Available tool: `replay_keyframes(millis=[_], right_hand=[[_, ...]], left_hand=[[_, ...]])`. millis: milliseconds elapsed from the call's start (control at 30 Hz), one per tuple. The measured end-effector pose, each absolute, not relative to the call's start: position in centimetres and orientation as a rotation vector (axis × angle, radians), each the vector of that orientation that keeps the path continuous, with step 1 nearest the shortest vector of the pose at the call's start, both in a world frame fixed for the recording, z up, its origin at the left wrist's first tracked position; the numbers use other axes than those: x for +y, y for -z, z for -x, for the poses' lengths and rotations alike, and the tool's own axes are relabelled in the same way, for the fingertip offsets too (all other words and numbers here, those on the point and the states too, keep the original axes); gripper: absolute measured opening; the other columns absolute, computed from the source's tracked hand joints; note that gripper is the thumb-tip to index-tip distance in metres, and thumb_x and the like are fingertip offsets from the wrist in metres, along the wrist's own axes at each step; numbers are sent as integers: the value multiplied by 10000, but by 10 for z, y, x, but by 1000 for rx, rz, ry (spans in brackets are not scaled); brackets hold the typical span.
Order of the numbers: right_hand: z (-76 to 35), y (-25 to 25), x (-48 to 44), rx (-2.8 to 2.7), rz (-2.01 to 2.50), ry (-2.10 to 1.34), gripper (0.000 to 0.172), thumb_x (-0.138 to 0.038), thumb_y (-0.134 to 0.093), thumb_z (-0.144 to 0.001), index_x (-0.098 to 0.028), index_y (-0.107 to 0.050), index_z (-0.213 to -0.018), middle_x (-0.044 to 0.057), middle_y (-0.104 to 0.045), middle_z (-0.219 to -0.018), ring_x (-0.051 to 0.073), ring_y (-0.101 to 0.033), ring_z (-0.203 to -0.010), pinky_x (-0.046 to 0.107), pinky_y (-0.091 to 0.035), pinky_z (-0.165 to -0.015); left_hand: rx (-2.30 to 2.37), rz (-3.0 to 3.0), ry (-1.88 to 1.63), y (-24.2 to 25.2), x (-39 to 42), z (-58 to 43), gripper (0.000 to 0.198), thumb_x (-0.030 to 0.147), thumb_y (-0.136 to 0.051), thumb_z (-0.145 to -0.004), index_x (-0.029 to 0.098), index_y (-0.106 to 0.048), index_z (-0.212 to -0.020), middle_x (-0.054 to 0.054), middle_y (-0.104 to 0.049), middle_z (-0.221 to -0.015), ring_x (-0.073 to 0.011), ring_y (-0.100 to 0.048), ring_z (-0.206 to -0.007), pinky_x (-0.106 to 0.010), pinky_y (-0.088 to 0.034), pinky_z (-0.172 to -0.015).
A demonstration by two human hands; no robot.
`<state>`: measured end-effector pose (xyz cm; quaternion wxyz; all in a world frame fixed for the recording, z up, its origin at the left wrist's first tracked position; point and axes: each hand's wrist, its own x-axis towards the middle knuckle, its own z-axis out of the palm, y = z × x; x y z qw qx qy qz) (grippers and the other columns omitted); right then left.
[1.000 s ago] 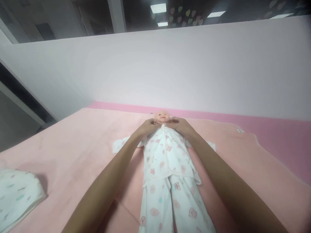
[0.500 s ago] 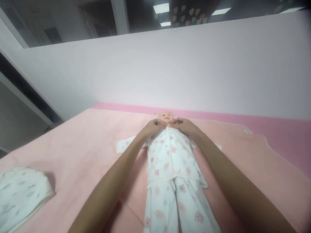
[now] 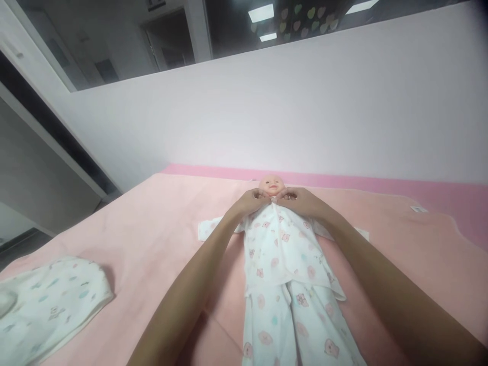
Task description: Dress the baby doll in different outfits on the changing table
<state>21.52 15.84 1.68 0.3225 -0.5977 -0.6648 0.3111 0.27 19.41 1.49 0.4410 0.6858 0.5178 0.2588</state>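
Observation:
A doll (image 3: 272,184) lies on its back, head away from me, in a white long-sleeved top (image 3: 284,249) and white trousers (image 3: 267,325) with pink and green prints. At the left side of its collar, my left hand (image 3: 252,201) pinches the fabric just under the chin. My right hand (image 3: 299,199) grips the other side of the collar, its fingers curled close to the left ones. The fingertips partly cover the neckline. The doll's sleeves stretch out to both sides, partly behind my forearms.
A pink blanket (image 3: 152,218) lies under the doll. At the lower left rests a white printed cloth item (image 3: 57,305). Beyond the bed's pink edge (image 3: 343,180) rises a white wall (image 3: 297,112) with a window above it.
The whole view has shifted, so the doll, hands and cloth item appear further right. My right hand's fingers have moved slightly closer in at the collar.

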Motion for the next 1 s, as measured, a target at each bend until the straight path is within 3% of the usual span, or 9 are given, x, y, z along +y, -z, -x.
replay_keyframes(millis=[267,433,700,1000], right_hand=[[-216,-17,159,-1739,1566,-885,354,-550,-816,-738,-274,-823,-959,46,-747,-961,264,-640,-889,361,-436,-775],[-216,-18,160,-1789,1601,-908,348,-582,-765,-785,-241,-775,-854,52,-743,-890,244,-635,-801,352,-435,-724],[-217,-14,162,-1799,1598,-880,379,-579,-771,-774,-266,-758,-986,33,-723,-1018,239,-646,-917,336,-461,-794],[-212,-17,159,-1692,1647,-912,409,-567,-799,-734,-253,-790,-996,57,-725,-1110,257,-661,-986,348,-472,-827]], left_hand=[[1267,-1712,-626,-20,190,-3,339,446,-712,-808,199,-687,-1038,-59,-706,-1069,-192,-649,-895,-264,-492,-716],[1186,-1728,-566,-25,189,4,388,477,-710,-827,202,-706,-1101,-80,-725,-1058,-220,-669,-928,-287,-519,-773],[1056,-1715,-557,-22,192,10,416,479,-710,-873,206,-741,-1186,-77,-742,-1039,-216,-671,-962,-311,-511,-877],[1042,-1595,-571,-19,196,7,371,375,-740,-846,154,-778,-1143,-90,-759,-943,-206,-683,-864,-306,-514,-814]])
